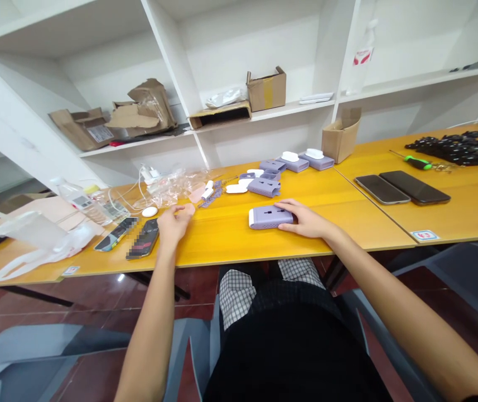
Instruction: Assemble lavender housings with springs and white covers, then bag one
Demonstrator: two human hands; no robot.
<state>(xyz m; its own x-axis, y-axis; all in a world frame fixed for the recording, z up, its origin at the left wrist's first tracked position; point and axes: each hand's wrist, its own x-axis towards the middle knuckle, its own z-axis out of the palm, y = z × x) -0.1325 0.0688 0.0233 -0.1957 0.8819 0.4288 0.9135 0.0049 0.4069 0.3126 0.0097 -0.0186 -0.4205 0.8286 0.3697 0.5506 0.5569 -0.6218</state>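
Note:
My right hand (305, 219) grips the right end of a purple plastic casing (269, 218) that lies on the table, thumb along the near side and fingers over the far side. The casing has dark slots on top and a white cap at its left end. My left hand (174, 223) is over the table beside a dark phone (143, 239), its fingers curled together; a small pinkish patch shows at the fingertips, and I cannot make out what it is. Beyond the hands lie another purple casing (264, 187), white oval caps (237, 189) and small purple pieces (217, 191).
Two purple casings with white tops (293, 162) stand near the back. Clear plastic bags (172, 187) and a white cable lie at the left. Two dark phones (416, 187), a green-handled screwdriver (418, 163) and a heap of black parts (456, 148) are at the right. White shelves rise behind.

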